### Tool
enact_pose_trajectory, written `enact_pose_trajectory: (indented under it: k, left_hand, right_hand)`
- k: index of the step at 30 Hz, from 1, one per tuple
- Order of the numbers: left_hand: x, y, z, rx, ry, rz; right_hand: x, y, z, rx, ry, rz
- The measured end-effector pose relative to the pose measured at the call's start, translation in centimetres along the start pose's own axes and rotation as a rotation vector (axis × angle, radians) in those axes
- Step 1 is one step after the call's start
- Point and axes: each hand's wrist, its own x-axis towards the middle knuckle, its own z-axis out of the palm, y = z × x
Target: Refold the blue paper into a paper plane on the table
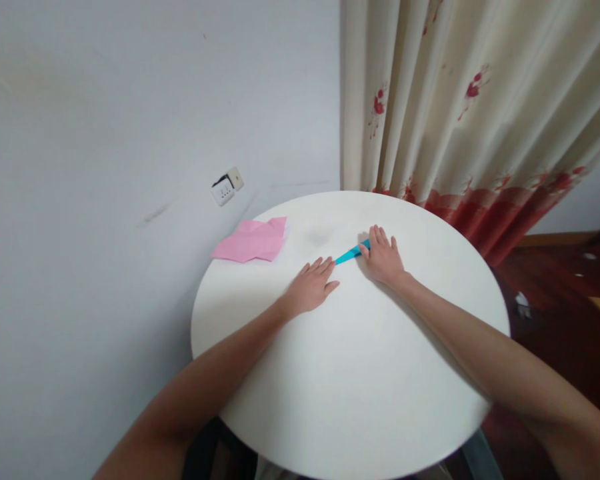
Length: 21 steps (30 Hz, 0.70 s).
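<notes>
A narrow folded strip of blue paper (349, 255) lies slantwise on the white round table (350, 387), tapering toward its left end. My left hand (310, 288) rests flat with fingers stretched out, its fingertips at the strip's narrow left tip. Over the strip's right end lies my right hand (383, 257), palm down, fingers extended and thumb apart, hiding that end. A creased sheet of pink paper (253, 240) sits at the table's far left edge, away from both hands.
A pale wall (105, 200) with a socket (223, 191) borders the table on the left. Behind, to the right, hangs a cream and red curtain (460, 100). Dark reddish floor (555, 333) shows at the right.
</notes>
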Motion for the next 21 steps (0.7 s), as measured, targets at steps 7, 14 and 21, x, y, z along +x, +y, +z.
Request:
enact_pose_trajectory:
  k: [7,14,21]
  left_hand:
    - [0.4,0.2,0.0,-0.011,-0.007,-0.010]
    - [0.4,0.2,0.0,-0.013,-0.001,-0.016]
    - [0.3,0.2,-0.1,-0.016,-0.007,-0.019]
  right_hand:
    - [-1.0,-1.7,0.6,0.123,-0.175,-0.440]
    - [-1.3,-2.0,0.7,0.125,-0.268,-0.513]
    - [-1.2,-2.1,0.6,0.131,-0.283,-0.503]
